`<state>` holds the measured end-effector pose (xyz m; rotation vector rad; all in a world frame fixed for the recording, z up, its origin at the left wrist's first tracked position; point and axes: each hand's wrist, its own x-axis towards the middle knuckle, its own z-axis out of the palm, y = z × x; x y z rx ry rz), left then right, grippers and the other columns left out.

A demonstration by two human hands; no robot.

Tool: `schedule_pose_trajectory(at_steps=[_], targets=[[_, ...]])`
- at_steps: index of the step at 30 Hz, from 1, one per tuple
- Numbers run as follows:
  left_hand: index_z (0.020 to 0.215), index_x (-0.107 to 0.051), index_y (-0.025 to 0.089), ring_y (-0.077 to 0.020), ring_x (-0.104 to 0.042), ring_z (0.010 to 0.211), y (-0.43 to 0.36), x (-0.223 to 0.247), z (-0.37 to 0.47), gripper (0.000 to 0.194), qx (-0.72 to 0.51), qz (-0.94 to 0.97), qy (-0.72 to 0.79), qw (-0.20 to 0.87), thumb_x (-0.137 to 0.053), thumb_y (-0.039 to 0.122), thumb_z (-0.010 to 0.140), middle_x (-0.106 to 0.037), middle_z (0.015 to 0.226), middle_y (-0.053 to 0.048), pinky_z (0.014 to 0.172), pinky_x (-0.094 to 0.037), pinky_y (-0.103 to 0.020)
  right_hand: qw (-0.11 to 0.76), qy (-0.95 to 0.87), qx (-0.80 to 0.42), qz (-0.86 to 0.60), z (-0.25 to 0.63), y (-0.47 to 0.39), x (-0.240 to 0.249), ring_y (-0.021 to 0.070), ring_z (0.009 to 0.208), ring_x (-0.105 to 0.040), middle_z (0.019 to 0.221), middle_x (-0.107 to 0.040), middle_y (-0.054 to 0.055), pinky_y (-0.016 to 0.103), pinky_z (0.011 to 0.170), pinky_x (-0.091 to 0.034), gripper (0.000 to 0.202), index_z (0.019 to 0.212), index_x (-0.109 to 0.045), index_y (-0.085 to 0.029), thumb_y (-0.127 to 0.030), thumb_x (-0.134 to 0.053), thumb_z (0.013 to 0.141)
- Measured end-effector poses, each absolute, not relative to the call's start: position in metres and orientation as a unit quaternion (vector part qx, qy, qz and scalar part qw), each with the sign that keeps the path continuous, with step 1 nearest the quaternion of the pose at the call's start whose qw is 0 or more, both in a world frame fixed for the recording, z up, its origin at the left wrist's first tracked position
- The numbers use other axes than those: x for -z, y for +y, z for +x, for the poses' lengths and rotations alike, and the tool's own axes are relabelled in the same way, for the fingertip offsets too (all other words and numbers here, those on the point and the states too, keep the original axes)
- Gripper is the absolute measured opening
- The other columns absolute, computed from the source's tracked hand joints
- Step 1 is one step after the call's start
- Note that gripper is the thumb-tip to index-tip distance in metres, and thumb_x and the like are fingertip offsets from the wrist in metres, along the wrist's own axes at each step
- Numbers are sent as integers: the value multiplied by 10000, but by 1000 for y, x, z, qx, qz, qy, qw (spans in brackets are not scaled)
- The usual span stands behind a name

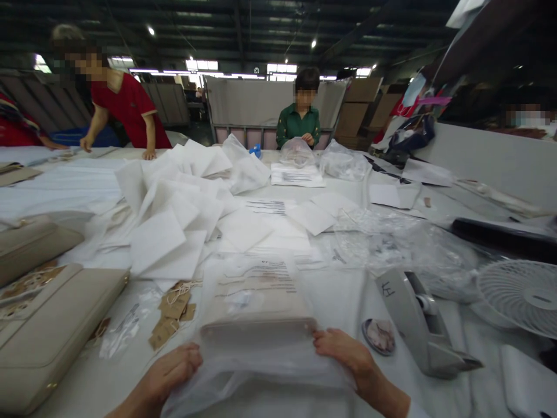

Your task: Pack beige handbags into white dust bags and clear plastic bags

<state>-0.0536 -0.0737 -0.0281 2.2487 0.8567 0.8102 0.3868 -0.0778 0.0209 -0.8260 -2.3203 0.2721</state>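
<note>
A translucent plastic bag (261, 360) with printed lines lies on the table in front of me. Inside it shows a beige handbag (256, 307), blurred by the plastic. My left hand (176, 368) is closed on the bag's left edge, fingers curled. Gripping the right edge near the handbag's corner is my right hand (343, 354), also closed. The near end of the plastic spreads loosely between both hands. Left of it lie brown cardboard tags (172, 313) with strings.
Beige handbags (61, 325) lie at left. White foam sheets (174, 215) are heaped beyond. A grey tape dispenser (418, 325), a round disc (378, 337) and a white fan (522, 296) stand right. Across the table are a person in green (298, 125) and one in red (126, 110).
</note>
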Motion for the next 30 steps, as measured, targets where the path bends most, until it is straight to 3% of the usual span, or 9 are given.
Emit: schedule_pose_trajectory(at_steps=[4,9,11,14,17,19,22,26,30], targets=[[691,-527,220,-167,-604,709,-99,40,-63,464,-331,775,377,383,-284,466,1000,-627,733,-39,766,-540,-283,401,-772,-224,-439,389,-86,-10,187,965,-709,999,-746,65,246,825,-573,235,1038,-650,-241,-357,-458,968],[1050,-591,235,-170,-569,746,-108,23,-55,210,-223,806,409,364,-484,390,956,-578,799,-30,669,-458,-252,307,-843,-213,-387,378,-90,-32,184,921,-677,925,-703,91,299,824,-548,212,1053,-646,-207,-260,-465,957],[933,-624,233,-169,-558,754,-107,18,-54,227,-207,835,367,355,-441,361,975,-559,776,-29,660,-415,-248,282,-876,-174,-349,374,-91,-41,173,840,-670,830,-695,62,331,839,-524,169,964,-665,-212,-218,-497,943],[730,-541,201,-150,-504,676,-105,17,-56,383,-308,788,406,346,-334,371,1004,-502,714,-14,626,-376,-247,352,-836,-180,-381,369,-91,-44,147,668,-643,701,-677,22,288,715,-521,227,803,-651,-206,-266,-492,954],[695,-513,197,-146,-480,638,-107,16,-56,405,-364,715,474,363,-335,396,1000,-487,696,-3,612,-390,-242,386,-754,-222,-483,362,-92,-38,119,480,-565,542,-597,-12,207,469,-451,389,648,-606,-195,-347,-448,969],[742,-577,196,-160,-520,674,-108,14,-54,366,-376,677,509,376,-401,411,980,-529,713,-5,633,-426,-240,386,-728,-217,-524,359,-92,-35,111,424,-544,495,-572,-22,191,413,-423,417,624,-606,-189,-384,-462,962],[874,-667,199,-184,-577,752,-109,12,-50,277,-407,632,553,359,-503,413,941,-601,749,-7,665,-461,-239,410,-720,-182,-530,358,-91,-31,117,434,-592,546,-642,-13,180,438,-467,331,787,-677,-175,-400,-496,950],[859,-691,195,-168,-569,697,-113,12,-46,285,-422,626,572,322,-517,407,936,-599,711,-1,635,-461,-228,415,-727,-113,-535,365,-94,-22,136,466,-649,602,-699,-2,184,457,-511,300,892,-679,-184,-376,-461,966],[851,-659,208,-161,-581,755,-130,4,-51,266,-373,684,525,343,-467,353,966,-611,801,-18,715,-470,-239,378,-745,-14,-549,373,-121,-19,203,734,-731,851,-753,65,276,653,-593,238,999,-643,-200,-300,-429,964]])
